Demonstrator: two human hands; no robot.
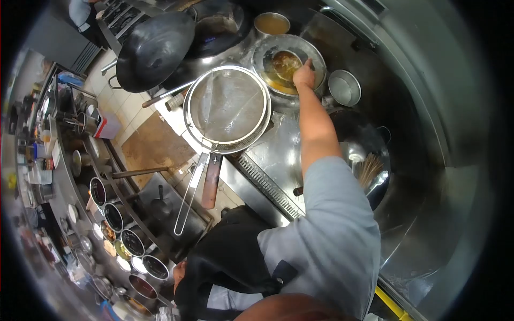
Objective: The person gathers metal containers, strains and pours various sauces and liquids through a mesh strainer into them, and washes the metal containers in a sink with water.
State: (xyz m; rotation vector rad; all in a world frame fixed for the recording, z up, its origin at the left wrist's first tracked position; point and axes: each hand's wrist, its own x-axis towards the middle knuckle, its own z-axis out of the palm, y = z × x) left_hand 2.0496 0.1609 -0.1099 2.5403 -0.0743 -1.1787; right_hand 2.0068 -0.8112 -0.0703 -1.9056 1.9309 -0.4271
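My right hand (pixel 304 76) reaches forward to a wide metal basin (pixel 317 53) with yellowish liquid inside. Its fingers are bent at the rim of a smaller round bowl (pixel 286 64) of brownish liquid within the basin, seemingly gripping that rim. Beside the black apron, a small part of my left hand (pixel 180 273) shows at the lower left; its fingers are mostly hidden, and I cannot make out what it holds. A large round mesh strainer (pixel 229 107) lies left of my right forearm, with its long wire handle pointing down.
Dark woks (pixel 155 51) stand at the upper left, and another wok (pixel 375 142) with a bamboo brush (pixel 369 170) is at right. Metal pots (pixel 345 88) flank the basin. Containers (pixel 133 242) line the left counter. Another person (pixel 80 13) stands far upper left.
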